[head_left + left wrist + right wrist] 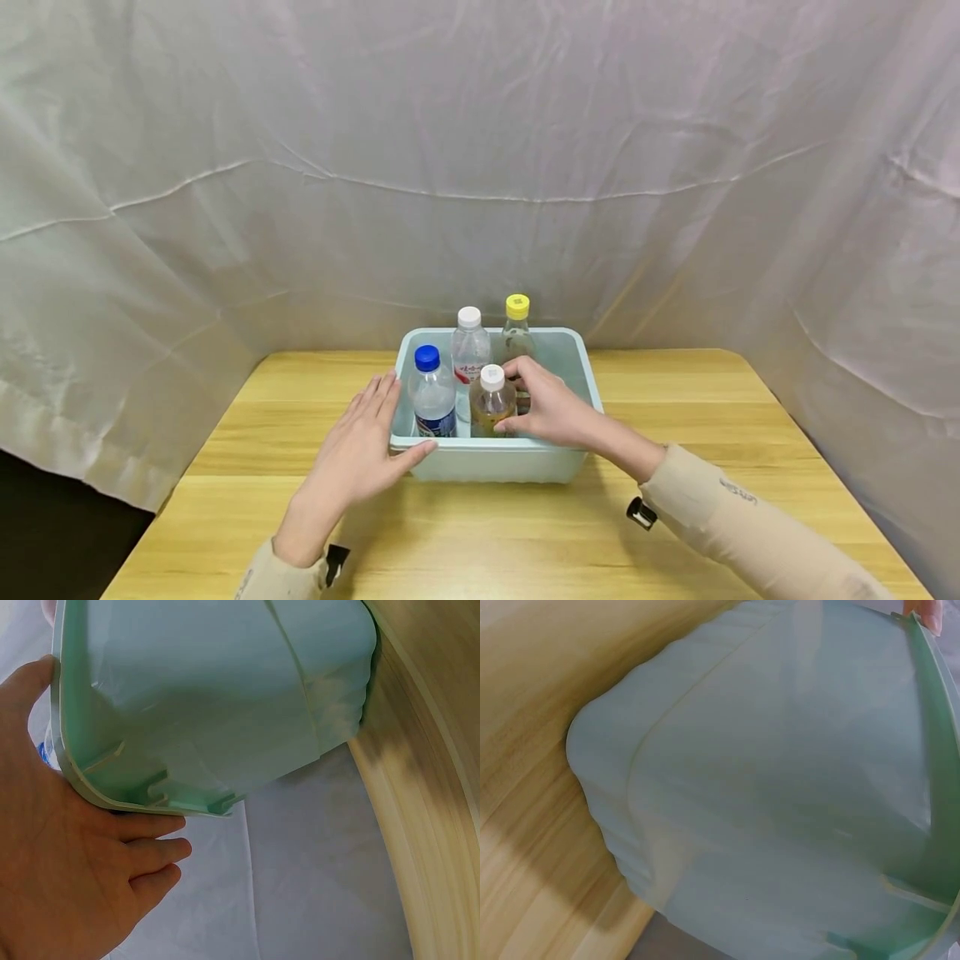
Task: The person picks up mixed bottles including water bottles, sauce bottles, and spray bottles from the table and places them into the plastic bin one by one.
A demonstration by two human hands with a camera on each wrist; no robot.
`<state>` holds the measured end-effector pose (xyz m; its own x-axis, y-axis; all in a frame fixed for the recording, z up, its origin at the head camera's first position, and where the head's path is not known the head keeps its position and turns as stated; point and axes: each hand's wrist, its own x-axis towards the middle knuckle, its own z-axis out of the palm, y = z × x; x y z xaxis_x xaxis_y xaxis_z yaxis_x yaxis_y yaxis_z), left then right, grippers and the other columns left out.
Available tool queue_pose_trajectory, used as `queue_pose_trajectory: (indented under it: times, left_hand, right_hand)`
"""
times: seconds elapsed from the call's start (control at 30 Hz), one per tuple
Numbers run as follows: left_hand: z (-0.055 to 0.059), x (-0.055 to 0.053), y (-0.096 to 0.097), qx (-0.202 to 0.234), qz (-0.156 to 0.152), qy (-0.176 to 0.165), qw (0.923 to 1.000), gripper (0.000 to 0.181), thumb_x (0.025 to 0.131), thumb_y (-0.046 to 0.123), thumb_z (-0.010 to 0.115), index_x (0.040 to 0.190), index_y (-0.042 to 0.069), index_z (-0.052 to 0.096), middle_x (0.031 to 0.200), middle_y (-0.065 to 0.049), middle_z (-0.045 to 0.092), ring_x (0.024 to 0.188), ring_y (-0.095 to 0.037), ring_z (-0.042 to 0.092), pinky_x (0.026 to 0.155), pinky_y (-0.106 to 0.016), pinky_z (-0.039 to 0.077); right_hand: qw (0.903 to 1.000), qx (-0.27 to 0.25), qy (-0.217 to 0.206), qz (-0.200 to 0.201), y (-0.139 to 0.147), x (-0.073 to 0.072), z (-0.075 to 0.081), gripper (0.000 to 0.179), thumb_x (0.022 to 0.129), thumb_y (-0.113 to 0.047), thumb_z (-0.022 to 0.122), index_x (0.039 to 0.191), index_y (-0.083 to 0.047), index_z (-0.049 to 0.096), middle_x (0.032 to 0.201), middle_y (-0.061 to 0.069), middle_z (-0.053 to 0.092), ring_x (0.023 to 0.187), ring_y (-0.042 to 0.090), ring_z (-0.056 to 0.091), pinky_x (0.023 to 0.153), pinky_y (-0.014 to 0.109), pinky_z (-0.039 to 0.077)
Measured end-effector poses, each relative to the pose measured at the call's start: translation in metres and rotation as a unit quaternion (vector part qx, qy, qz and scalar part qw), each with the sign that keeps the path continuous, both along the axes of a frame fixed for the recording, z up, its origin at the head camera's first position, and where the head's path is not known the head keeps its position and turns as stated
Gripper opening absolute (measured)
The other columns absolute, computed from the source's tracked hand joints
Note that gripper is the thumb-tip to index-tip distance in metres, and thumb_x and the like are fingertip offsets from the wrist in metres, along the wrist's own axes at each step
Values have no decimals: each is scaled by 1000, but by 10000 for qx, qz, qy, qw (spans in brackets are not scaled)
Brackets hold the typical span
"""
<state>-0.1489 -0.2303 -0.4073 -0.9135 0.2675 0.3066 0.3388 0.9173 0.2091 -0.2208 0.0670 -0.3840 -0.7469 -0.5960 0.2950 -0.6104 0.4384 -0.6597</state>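
A light blue-green plastic bin (495, 461) holds several upright bottles. My right hand (551, 408) reaches over its front right rim and grips a clear bottle (487, 410) with a white cap and yellowish label, thumb in front and fingers behind. My left hand (352, 458) lies with straight fingers against the bin's front left corner, the thumb along the front rim. In the left wrist view, the left hand's fingers (154, 855) extend past the bin's rim (58, 712). The right wrist view shows the bin's outer wall (765, 772), with the right hand hidden.
Beside the gripped bottle stands a blue-capped bottle (433, 396). Behind are a white-capped bottle with a red-marked label (470, 350) and a yellow-capped bottle (517, 329). The bin sits on a wooden table (675, 400), with a grey cloth curtain (480, 167) behind it.
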Motion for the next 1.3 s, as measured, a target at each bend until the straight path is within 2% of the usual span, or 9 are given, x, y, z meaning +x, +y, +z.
queue_pose_trajectory:
  times: [0.2,0.37,0.6,0.83,1.0,1.13,1.3]
  left_hand:
    - [-1,1,-2,-24,11,2,10000,107,94,75,55,159,-6,32,168,-23,26,156,-42,23,126,-55,25]
    - [-1,2,-2,-19,11,-19,10000,108,93,76,55,159,-6,32,168,-22,24,156,-41,22,126,-54,24]
    - [-2,1,-1,-30,18,-1,10000,107,94,75,54,159,-6,31,168,-22,24,156,-41,22,126,-54,24]
    - [-2,-1,-1,-28,47,15,10000,108,93,76,55,160,-6,32,168,-22,26,156,-41,24,125,-55,26]
    - [-4,-1,-3,17,79,18,10000,107,94,75,55,159,-6,32,167,-23,26,155,-42,25,125,-56,27]
    - [-4,-1,-7,66,87,-50,9999,107,94,75,54,160,-6,32,168,-23,26,155,-42,24,125,-56,26]
    - [-3,-2,-14,88,98,-113,9998,105,94,74,55,160,-5,32,168,-22,27,155,-42,24,126,-56,24]
  right_hand:
    - [9997,253,16,5,-2,0,-1,60,75,-8,94,120,-5,54,126,12,60,118,34,67,101,46,56]
    - [9990,366,-233,-46,-1,1,-1,60,74,-8,95,119,-5,55,125,13,63,117,35,68,100,50,56]
    - [9982,433,-412,-54,1,0,0,66,74,-11,95,126,-5,55,129,12,65,117,35,67,99,48,57]
    - [9982,487,-339,-20,4,-4,-1,64,80,-23,92,131,-7,58,127,7,67,113,31,68,95,45,59]
    - [9988,309,-360,121,4,-2,-1,61,84,-25,88,133,-5,59,127,8,68,114,31,68,95,45,59]
    - [9989,164,-405,151,3,0,-1,62,87,-23,86,136,-2,56,131,13,65,117,36,67,97,51,58]
    - [9999,137,-81,-5,8,6,2,68,90,-25,83,145,-2,51,143,15,59,126,38,63,103,53,55]
